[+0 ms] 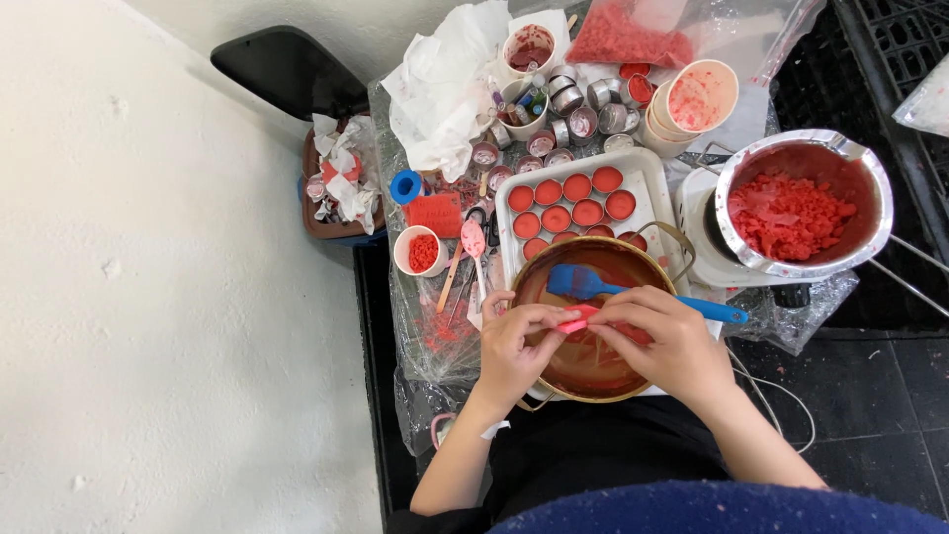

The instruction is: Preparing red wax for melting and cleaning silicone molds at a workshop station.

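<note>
Both hands are working over a round metal bowl (585,326) whose inside is coated with red wax residue, sitting at the near edge of the plastic-covered work surface (420,346). The left hand (514,346) and the right hand (667,341) are each pinching an end of a small pink strip (578,318), holding it just above the bowl's middle (what the strip is made of cannot be told). A blue silicone spatula (593,287) is lying across the bowl, its head inside and its handle sticking out past the right rim behind the right hand. Just beyond the bowl, a white tray (647,183) is carrying rows of small round tins filled with red wax. Toward the right edge, a steel pot (806,203) is sitting on a white burner and holding chunks of red wax. Left of the tray, a small white cup (419,252) is holding red bits, with a pink spoon (474,240) lying beside it. At the far edge, empty metal tins (583,109), stacked paper cups (692,99) smeared red inside and a clear bag of red flakes (633,35) are crowding together.
</note>
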